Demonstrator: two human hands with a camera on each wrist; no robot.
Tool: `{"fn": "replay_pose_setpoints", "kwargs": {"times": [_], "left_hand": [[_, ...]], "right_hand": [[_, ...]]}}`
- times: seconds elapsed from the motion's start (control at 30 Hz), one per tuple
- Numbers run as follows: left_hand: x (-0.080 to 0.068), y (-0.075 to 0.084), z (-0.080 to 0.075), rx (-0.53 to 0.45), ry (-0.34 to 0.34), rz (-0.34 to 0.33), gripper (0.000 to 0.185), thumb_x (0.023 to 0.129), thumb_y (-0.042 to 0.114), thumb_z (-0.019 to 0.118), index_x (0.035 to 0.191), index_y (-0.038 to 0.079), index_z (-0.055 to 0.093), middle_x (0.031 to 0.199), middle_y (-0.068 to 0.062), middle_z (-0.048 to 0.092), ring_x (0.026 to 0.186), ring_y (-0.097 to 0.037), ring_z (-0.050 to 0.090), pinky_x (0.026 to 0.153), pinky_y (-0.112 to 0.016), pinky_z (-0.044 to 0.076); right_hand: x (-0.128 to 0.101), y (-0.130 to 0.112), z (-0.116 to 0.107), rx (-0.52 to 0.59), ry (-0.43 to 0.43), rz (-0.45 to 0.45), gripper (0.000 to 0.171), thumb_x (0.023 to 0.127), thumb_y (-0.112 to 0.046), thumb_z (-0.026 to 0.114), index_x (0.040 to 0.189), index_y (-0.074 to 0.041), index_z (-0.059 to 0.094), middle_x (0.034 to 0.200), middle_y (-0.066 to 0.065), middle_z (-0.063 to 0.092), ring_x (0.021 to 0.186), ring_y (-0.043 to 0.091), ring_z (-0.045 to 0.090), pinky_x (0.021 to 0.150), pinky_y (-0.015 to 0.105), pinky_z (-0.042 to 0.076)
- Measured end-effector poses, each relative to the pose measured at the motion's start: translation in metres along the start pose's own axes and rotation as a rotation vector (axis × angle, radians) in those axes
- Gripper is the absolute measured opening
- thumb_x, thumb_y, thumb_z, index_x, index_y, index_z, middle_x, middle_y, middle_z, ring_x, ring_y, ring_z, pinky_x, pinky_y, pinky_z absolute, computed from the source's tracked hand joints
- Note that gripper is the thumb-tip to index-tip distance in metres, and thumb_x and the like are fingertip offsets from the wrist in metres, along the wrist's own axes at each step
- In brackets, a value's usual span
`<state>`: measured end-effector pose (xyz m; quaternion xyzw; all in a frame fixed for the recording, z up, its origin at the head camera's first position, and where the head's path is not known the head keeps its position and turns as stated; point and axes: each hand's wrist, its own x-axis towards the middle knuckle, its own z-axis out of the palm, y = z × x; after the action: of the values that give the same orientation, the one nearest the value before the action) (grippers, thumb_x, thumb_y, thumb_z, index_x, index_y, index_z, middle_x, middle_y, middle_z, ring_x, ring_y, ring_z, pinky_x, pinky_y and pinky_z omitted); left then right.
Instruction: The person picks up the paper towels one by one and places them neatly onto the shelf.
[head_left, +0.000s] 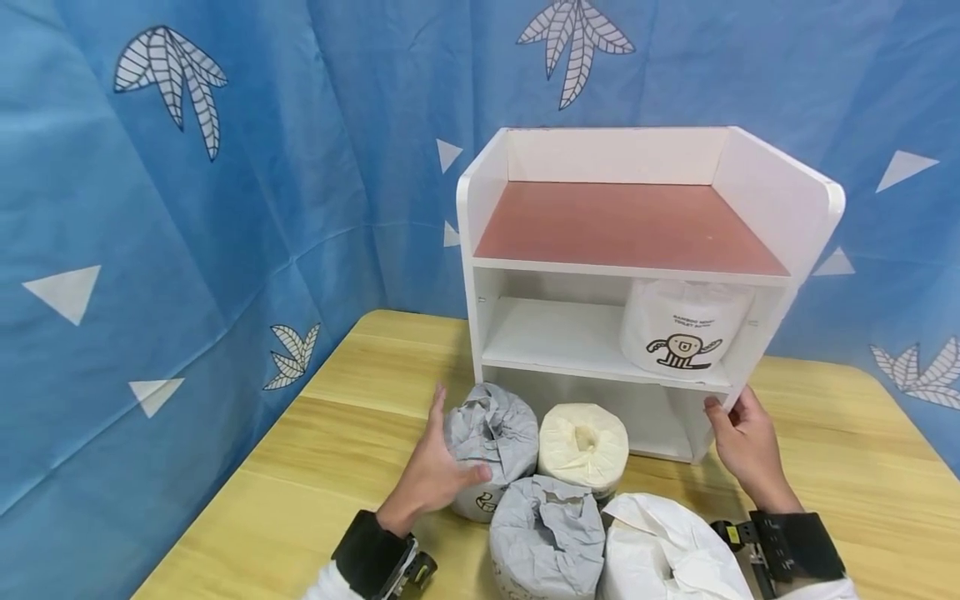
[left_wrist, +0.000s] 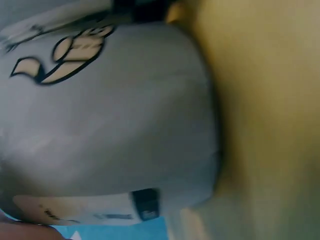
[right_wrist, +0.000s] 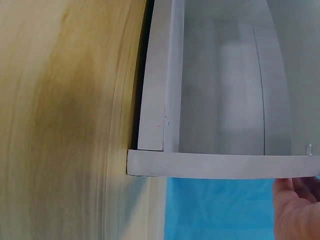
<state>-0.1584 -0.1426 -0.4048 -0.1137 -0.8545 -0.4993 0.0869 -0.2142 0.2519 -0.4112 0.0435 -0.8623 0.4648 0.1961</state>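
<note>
At the left, a grey-wrapped toilet roll [head_left: 491, 429] stands on the table, printed with a small cartoon figure. My left hand [head_left: 432, 475] holds its left side, thumb across the front and fingers along the far left. The left wrist view shows this roll [left_wrist: 125, 115] close up and blurred. My right hand [head_left: 750, 450] pinches the lower right side panel of a small white shelf [head_left: 780, 304], thumb at its front edge. In the right wrist view, the same hand [right_wrist: 297, 210] is at the panel's outer side. A white toilet roll [head_left: 686, 329] sits in the middle compartment, right side.
A cream-wrapped roll [head_left: 583, 446], another grey roll [head_left: 547, 533] and a white-wrapped roll [head_left: 667, 550] stand before the shelf. The shelf's top board [head_left: 630, 225] is reddish-brown. Behind the wooden table [head_left: 300, 467] hangs a blue patterned curtain [head_left: 397, 108].
</note>
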Motion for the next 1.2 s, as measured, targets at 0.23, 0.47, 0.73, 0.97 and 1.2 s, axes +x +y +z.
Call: {"fn": "replay_pose_setpoints", "kwargs": {"times": [0.23,0.47,0.73,0.97,1.2], "left_hand": [[-0.001,-0.008,0.003,0.037,-0.106,-0.019,0.153,0.045,0.081,0.072,0.154,-0.001,0.002,0.158,-0.026,0.002,0.139,-0.048,0.019,0.109,-0.061,0.021],[0.004,-0.012,0.007,0.018,-0.093,0.012,0.132,0.049,0.025,0.098,0.151,0.000,0.019,0.143,-0.026,0.041,0.126,-0.041,0.044,0.104,-0.056,0.035],[0.002,-0.016,0.007,0.063,-0.017,-0.029,0.119,0.048,0.031,0.098,0.144,0.002,0.033,0.130,-0.019,0.054,0.116,-0.035,0.053,0.098,-0.052,0.041],[0.002,-0.018,0.007,0.058,0.010,-0.050,0.111,0.047,0.029,0.097,0.137,0.001,0.039,0.123,-0.015,0.055,0.111,-0.031,0.054,0.095,-0.049,0.043],[0.005,-0.017,0.007,0.057,0.048,-0.021,0.105,0.046,0.026,0.096,0.132,0.001,0.042,0.117,-0.013,0.057,0.105,-0.029,0.055,0.091,-0.047,0.045]], "right_hand": [[0.000,0.004,0.002,-0.018,0.012,0.013,0.041,0.103,-0.020,0.044,0.139,-0.003,0.043,0.116,0.023,0.057,0.087,-0.006,0.047,0.065,0.010,0.040],[0.001,0.007,-0.001,-0.009,0.017,-0.014,0.041,0.103,-0.020,0.044,0.139,-0.002,0.043,0.115,0.022,0.057,0.087,-0.005,0.048,0.065,0.009,0.041],[0.000,0.004,0.002,-0.005,0.007,-0.026,0.039,0.103,-0.018,0.045,0.139,-0.002,0.044,0.114,0.023,0.057,0.084,-0.006,0.048,0.065,0.010,0.043],[-0.002,0.004,0.004,0.007,-0.015,-0.005,0.041,0.102,-0.017,0.045,0.140,-0.001,0.042,0.118,0.026,0.056,0.087,-0.008,0.048,0.066,0.009,0.043],[0.001,0.001,0.001,0.009,0.003,-0.012,0.039,0.102,-0.016,0.046,0.138,-0.001,0.044,0.118,0.026,0.057,0.088,-0.011,0.047,0.068,0.007,0.042]]}}
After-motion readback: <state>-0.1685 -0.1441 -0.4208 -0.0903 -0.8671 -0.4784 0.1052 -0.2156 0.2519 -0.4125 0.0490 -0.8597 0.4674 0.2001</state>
